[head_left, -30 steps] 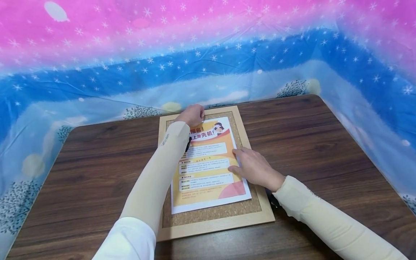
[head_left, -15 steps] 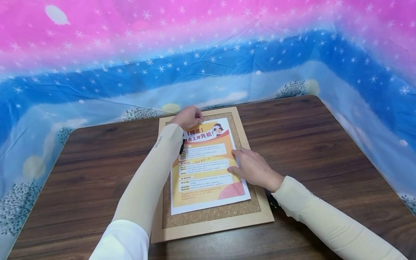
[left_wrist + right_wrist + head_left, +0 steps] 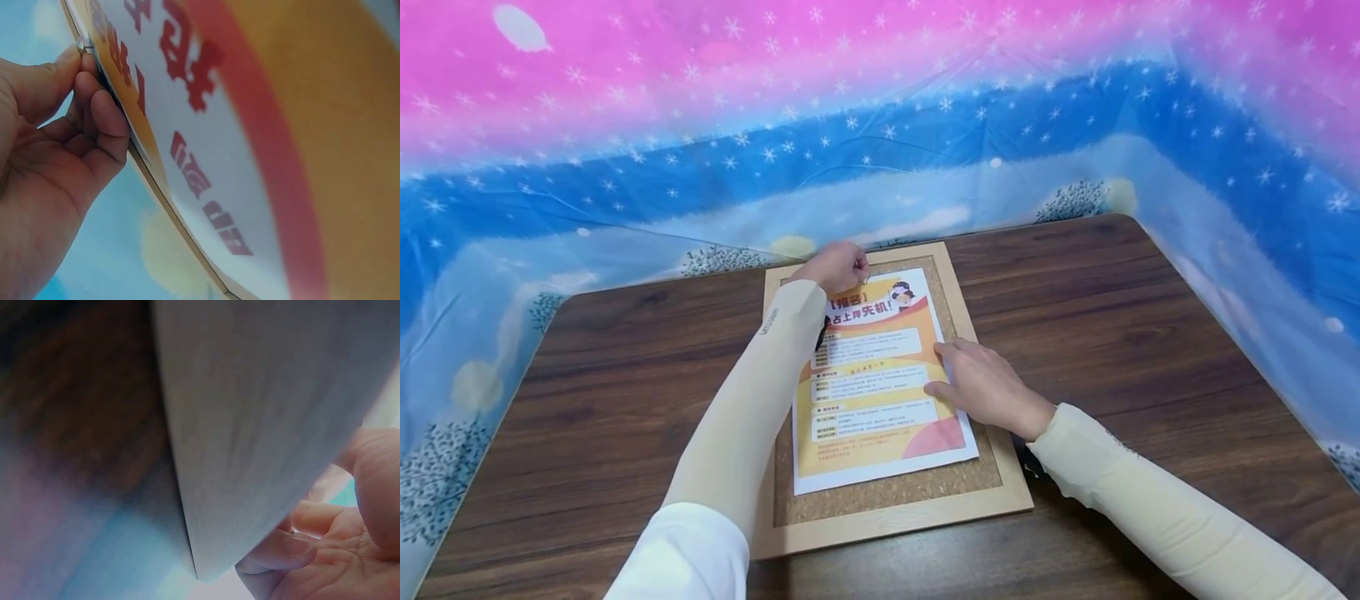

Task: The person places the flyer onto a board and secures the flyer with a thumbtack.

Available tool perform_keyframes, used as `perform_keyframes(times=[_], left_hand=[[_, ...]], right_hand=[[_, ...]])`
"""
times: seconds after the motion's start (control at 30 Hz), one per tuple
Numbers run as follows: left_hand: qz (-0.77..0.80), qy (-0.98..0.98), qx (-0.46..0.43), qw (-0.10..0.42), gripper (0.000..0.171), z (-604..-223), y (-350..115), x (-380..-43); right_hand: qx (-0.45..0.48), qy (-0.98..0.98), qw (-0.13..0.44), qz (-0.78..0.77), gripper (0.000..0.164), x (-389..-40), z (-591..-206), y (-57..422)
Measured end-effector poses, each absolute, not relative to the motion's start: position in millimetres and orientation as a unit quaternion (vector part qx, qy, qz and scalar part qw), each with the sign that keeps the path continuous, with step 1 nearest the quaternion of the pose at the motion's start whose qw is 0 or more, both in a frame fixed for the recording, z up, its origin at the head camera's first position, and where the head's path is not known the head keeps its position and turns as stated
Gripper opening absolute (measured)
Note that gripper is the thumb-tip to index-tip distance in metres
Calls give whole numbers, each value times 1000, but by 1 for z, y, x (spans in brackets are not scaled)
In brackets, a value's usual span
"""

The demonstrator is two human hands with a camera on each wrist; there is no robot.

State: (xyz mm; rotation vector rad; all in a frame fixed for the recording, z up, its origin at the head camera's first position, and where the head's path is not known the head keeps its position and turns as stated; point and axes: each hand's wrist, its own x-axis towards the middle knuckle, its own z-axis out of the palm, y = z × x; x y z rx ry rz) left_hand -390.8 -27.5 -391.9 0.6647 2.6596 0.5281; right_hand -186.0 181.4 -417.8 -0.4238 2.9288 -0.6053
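A printed yellow, red and white poster (image 3: 868,392) lies on a wood-framed cork board (image 3: 895,493). At the poster's top edge my left hand (image 3: 832,268) pinches a small clear push pin (image 3: 81,44) between thumb and forefinger. In the left wrist view its needle points at the paper; whether the tip has entered the cork I cannot tell. My right hand (image 3: 987,385) rests along the poster's right edge, thumb and fingers extended over the paper. Part of the board's frame (image 3: 250,425) fills the right wrist view beside the right hand's fingers. My left forearm covers the poster's left side.
The board lies on a dark wooden table (image 3: 1112,350), close to its far edge. A pink and blue snowflake-patterned curtain (image 3: 850,142) hangs behind the table and round its sides.
Since one second ago my left hand and forearm have shifted slightly left and turned, uncovering more of the poster's heading. The right hand and poster stay in place.
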Motion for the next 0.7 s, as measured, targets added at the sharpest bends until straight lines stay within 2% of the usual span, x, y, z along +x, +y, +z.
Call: perform_keyframes(times=[0.37,0.7], left_hand=[[160,948,227,153,23,-396,-16,-391],[159,951,216,151,15,-395,-18,-389]], right_hand=[[-138,968,61,-201,62,-186,-417,180],[-143,967,56,-202,61,-187,-419,180]])
